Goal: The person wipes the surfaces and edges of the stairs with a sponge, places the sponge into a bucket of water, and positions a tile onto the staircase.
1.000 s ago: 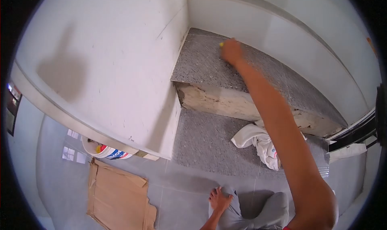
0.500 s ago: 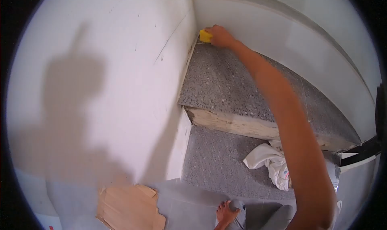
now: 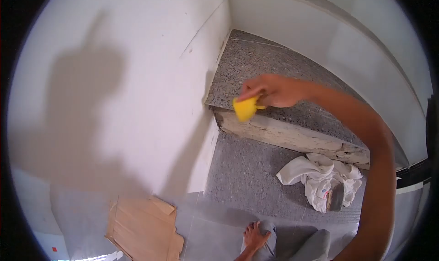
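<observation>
Yellow piece point(image 3: 244, 110): at the front edge of the upper step point(image 3: 256, 55); contact unclear.
Right hand point(image 3: 270, 91): pinching it between thumb and fingers.
Left hand point(image 3: 254, 236): fingers spread on the trouser leg point(image 3: 269, 249), nothing visible held.
Edge work: piece being handled there, by judgement; next move calls for a firm pinch.
White cloth point(image 3: 315, 172): on lower step point(image 3: 247, 169); small red-blue print, illegible.

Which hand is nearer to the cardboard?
Left. The left hand rests on a knee, to the right of the cardboard; the right hand is farther off, by a speckled step.
</observation>
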A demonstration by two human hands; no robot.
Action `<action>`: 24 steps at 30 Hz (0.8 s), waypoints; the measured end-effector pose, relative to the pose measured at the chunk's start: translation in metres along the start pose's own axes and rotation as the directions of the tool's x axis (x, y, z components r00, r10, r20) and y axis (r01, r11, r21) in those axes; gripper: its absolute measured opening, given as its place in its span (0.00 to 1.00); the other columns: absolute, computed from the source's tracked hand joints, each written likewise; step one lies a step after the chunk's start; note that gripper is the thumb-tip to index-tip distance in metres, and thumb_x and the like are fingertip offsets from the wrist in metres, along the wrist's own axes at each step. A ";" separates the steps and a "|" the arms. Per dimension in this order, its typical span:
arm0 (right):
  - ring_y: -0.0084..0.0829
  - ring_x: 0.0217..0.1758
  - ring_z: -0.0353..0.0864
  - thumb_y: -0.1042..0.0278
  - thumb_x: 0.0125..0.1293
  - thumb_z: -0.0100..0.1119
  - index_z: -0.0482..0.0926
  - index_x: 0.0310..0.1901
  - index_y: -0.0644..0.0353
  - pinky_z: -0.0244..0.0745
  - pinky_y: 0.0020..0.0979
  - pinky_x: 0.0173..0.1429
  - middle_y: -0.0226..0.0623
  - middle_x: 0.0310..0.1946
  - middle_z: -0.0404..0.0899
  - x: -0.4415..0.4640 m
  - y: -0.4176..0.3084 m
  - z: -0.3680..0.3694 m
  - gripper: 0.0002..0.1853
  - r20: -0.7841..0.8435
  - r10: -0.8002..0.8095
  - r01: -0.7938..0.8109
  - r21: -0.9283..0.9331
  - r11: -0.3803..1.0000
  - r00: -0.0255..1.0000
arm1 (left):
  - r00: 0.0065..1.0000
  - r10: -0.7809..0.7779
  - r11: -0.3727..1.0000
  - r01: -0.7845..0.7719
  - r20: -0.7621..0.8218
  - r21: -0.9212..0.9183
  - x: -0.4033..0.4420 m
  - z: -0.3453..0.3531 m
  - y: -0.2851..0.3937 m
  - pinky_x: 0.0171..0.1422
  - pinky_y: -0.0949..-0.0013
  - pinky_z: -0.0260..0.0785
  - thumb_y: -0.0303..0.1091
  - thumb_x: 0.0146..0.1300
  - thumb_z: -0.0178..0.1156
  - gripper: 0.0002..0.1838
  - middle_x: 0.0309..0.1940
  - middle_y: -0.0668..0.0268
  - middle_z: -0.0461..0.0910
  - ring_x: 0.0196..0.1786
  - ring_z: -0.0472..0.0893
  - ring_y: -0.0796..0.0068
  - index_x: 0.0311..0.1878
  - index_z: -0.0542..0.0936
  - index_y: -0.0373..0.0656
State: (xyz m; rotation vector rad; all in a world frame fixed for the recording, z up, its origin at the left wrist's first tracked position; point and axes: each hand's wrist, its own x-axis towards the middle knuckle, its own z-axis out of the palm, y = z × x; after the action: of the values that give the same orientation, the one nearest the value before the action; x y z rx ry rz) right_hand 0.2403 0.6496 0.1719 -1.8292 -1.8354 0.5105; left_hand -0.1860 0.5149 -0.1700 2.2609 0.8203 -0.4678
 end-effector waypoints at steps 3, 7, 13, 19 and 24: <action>0.40 0.51 0.72 0.82 0.55 0.49 0.74 0.50 0.63 0.68 0.38 0.57 0.46 0.43 0.73 -0.018 0.004 -0.024 0.18 -0.441 0.238 -0.245 0.041 0.969 0.865 | 1.000 0.009 1.000 -0.010 -0.020 -0.024 -0.005 0.003 -0.001 0.61 0.52 0.57 0.57 0.45 0.63 0.40 0.58 0.56 0.65 0.61 0.65 0.55 0.60 0.65 0.49; 0.44 0.51 0.72 0.78 0.56 0.50 0.73 0.52 0.63 0.68 0.38 0.56 0.49 0.46 0.73 -0.009 0.086 -0.037 0.20 -0.580 0.431 -0.711 -0.441 0.548 0.692 | 0.999 -0.007 1.000 0.006 -0.038 -0.025 -0.005 0.006 -0.002 0.62 0.52 0.56 0.57 0.45 0.63 0.40 0.59 0.56 0.64 0.62 0.63 0.56 0.60 0.65 0.49; 0.45 0.51 0.72 0.67 0.56 0.51 0.76 0.52 0.59 0.68 0.40 0.55 0.50 0.47 0.72 -0.034 -0.027 -0.007 0.20 -0.271 0.247 -0.314 -0.239 0.919 0.930 | 0.999 0.014 0.999 -0.015 -0.036 -0.035 -0.004 0.007 -0.001 0.63 0.51 0.55 0.55 0.45 0.63 0.39 0.56 0.56 0.64 0.61 0.63 0.53 0.59 0.64 0.47; 0.43 0.42 0.78 0.67 0.55 0.54 0.80 0.44 0.59 0.74 0.42 0.47 0.50 0.37 0.78 -0.007 0.118 -0.053 0.15 -0.785 0.341 -0.816 -0.333 0.472 0.517 | 1.000 0.006 0.999 -0.006 -0.013 -0.040 -0.002 0.003 -0.004 0.63 0.51 0.55 0.56 0.44 0.64 0.40 0.58 0.55 0.65 0.63 0.62 0.56 0.60 0.65 0.49; 0.49 0.46 0.75 0.70 0.53 0.52 0.79 0.44 0.64 0.70 0.40 0.54 0.52 0.46 0.73 0.035 0.083 -0.020 0.16 -0.460 0.083 -0.255 -0.328 0.910 0.884 | 0.999 0.023 0.999 -0.023 -0.025 -0.032 0.003 0.007 -0.009 0.63 0.52 0.55 0.57 0.44 0.64 0.40 0.57 0.55 0.65 0.63 0.62 0.55 0.60 0.66 0.49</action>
State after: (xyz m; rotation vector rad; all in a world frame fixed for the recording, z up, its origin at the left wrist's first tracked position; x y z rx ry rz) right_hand 0.3198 0.6848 0.1423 -2.1560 -1.5370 -0.2190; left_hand -0.1901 0.5164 -0.1810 2.2482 0.8079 -0.4139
